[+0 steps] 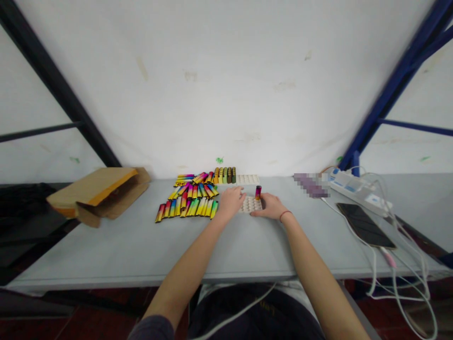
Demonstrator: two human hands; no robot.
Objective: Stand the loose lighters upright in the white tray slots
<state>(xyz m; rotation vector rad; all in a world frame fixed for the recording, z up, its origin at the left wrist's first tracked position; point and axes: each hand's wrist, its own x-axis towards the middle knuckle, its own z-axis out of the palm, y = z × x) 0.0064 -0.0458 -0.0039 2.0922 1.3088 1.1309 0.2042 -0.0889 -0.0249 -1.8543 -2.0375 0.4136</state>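
Note:
A small white tray (251, 204) with rows of round hollows lies on the table between my hands. One shiny purple-to-gold tube (258, 192), shaped like a lighter, stands upright at its back right corner. My right hand (272, 207) grips the tray's right side, thumb at the front corner and fingers beside the upright tube. At the tray's left edge is my left hand (231, 202), its fingers stretched toward the back and nothing visible in them. Left of it, many similar metallic rainbow tubes (193, 208) lie in loose rows.
Behind, upright gold-topped tubes (225, 175) stand packed together beside another white tray (248, 179). An open cardboard box (102, 191) sits at the left. On the right are a black phone (365, 225), a power strip (359, 191), white cables and a blurred purple object (311, 185).

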